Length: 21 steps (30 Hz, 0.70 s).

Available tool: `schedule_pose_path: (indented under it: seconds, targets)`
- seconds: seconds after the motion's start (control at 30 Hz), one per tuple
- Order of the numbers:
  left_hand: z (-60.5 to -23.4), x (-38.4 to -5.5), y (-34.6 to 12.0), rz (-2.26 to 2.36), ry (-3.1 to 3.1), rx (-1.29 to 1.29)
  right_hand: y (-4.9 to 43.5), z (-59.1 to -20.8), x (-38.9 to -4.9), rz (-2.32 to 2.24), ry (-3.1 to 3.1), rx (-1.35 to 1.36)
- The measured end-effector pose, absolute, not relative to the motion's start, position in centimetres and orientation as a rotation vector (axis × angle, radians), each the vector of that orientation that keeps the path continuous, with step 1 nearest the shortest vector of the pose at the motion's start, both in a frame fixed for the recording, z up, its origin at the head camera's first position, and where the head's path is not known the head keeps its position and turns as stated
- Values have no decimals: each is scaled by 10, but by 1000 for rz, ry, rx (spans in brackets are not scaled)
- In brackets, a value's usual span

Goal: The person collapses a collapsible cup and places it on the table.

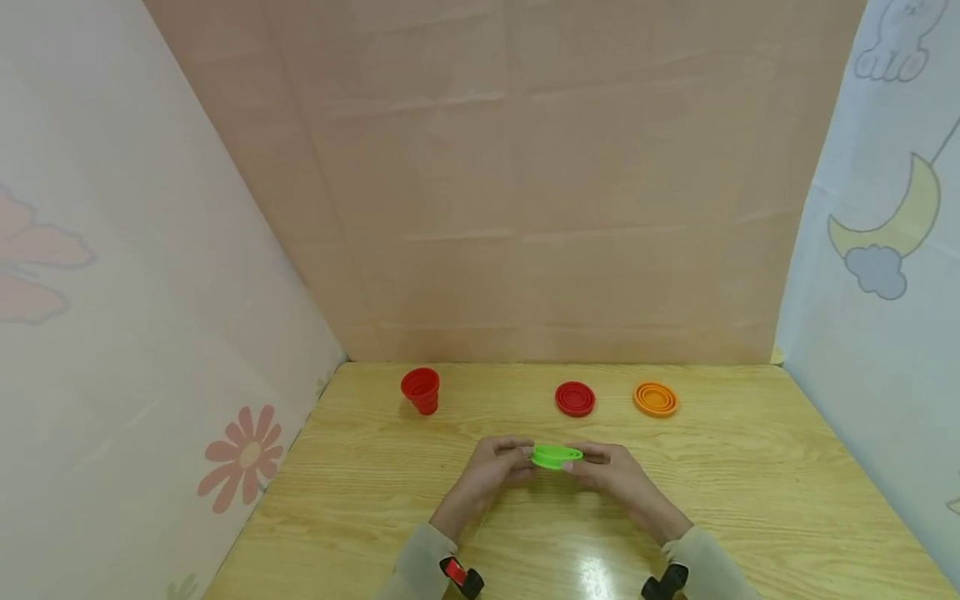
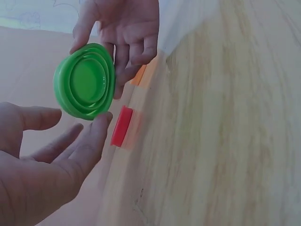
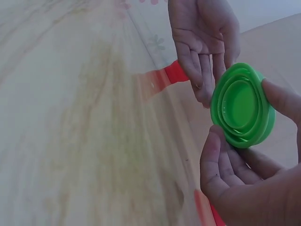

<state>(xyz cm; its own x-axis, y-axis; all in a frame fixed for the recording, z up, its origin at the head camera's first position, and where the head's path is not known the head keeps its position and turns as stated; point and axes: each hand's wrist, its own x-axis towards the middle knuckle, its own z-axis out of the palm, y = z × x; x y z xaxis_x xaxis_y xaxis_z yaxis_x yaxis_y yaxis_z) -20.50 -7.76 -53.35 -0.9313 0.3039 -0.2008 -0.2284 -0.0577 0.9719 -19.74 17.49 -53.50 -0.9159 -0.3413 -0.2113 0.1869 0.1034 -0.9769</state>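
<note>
A bright green collapsible cup [image 1: 555, 457], folded flat into rings, is held between both hands above the table. At its left edge, the left hand [image 1: 495, 467] holds it by thumb and fingertips. The right hand [image 1: 611, 473] pinches the opposite edge, its thumb on the near side. In the left wrist view the ringed face of the green cup [image 2: 87, 80] shows, with the left index fingertip at its lower rim. The right wrist view shows the right thumb pressed on the rim of the green cup [image 3: 242, 106] and fingers beneath.
Toward the back left of the wooden table [image 1: 360, 500] stands an opened red collapsible cup [image 1: 422, 390]. Farther right lie a folded red cup [image 1: 575, 399] and a folded orange cup [image 1: 656, 399]. A brown sheet [image 1: 525, 208] rises behind the table, with printed white panels on both sides.
</note>
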Motion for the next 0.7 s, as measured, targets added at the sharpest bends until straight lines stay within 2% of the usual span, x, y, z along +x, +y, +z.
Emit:
schedule_pose_path:
  seconds: [0.3, 0.7]
  targets:
    - [-530, -206, -82, 1938, 2041, 299, 181, -533, -199, -1905, 1836, -272]
    - [-536, -208, -83, 1885, 2140, 365, 180, -533, -200, -1926, 1647, -276]
